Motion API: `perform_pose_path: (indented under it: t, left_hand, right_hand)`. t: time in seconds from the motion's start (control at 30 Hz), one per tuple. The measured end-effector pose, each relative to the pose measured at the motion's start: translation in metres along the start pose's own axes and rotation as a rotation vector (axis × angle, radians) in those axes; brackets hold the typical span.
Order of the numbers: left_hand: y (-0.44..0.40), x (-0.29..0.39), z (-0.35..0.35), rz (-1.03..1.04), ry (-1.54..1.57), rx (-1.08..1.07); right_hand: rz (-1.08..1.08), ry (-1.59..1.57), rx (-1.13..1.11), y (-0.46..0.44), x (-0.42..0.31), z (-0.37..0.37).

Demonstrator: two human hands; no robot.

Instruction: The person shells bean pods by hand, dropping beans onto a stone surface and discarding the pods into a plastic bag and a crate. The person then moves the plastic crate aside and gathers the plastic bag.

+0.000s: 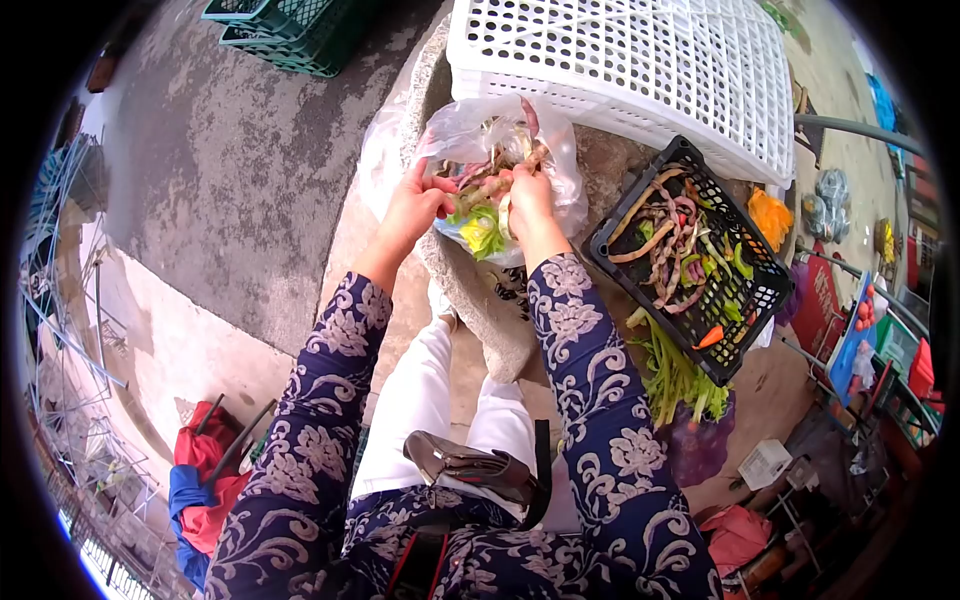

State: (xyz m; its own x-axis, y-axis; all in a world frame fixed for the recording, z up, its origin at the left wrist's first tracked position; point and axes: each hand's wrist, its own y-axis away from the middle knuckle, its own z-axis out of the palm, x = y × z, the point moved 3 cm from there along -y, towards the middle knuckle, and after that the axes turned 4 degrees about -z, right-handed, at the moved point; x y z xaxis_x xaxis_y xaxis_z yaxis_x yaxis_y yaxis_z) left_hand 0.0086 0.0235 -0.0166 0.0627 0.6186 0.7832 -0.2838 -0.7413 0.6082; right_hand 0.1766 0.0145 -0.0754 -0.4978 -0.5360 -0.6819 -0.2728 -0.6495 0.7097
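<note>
Both my hands work over an open clear plastic bag [568, 190] that holds mottled pinkish bean pods and yellow-green leaf scraps [482, 232]. My right hand [530, 200] is closed on a long, withered bean pod [538, 157] at the bag's right side. At the left side of the opening, my left hand [425, 197] has its fingers bent in a pinch at the pod's other end, partly hidden by the scraps. To the right, a black plastic crate [612, 235] contains more withered bean pods [672, 240], green bits and an orange pepper-like piece [710, 337].
The bag rests on a stone ledge [505, 345] against a white perforated crate [640, 60]. Celery-like green stalks [670, 375] lie below the black crate. Green crates [290, 35] stand at the upper left, and an orange bag [770, 215] lies at the right.
</note>
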Motion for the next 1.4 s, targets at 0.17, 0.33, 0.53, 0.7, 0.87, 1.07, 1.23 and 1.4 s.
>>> perform_pose_path:
  t: [0.17,0.33,0.53,0.7,0.87,1.07,1.23,1.4]
  left_hand:
    - [0.023,0.020,-0.014,-0.046,-0.049,-0.051]
    - [0.069,0.012,-0.032,-0.164,-0.201,-0.018]
    - [0.168,-0.063,-0.048,-0.078,0.121,0.150]
    - [0.239,-0.169,-0.040,-0.268,0.347,0.362]
    - [0.281,-0.260,-0.032,-0.368,0.377,0.307]
    - [0.304,-0.358,-0.072,-0.486,0.391,0.132]
    - [0.294,-0.442,-0.137,-0.509,0.271,0.122]
    - [0.252,-0.504,-0.169,-0.523,0.259,0.216]
  right_hand:
    - [-0.221,0.189,-0.151,-0.005,-0.033,0.020]
    - [-0.335,0.645,-0.114,0.044,-0.068,-0.004]
    - [-0.251,0.231,-0.476,0.174,-0.030,-0.037]
    - [0.191,0.404,-0.686,0.247,0.130,-0.084]
    - [0.532,0.679,-0.367,0.252,0.328,-0.168]
    - [0.558,0.893,0.151,0.196,0.480,-0.211]
    - [0.362,1.248,0.270,0.124,0.599,-0.240]
    - [0.292,1.296,0.272,0.069,0.636,-0.244]
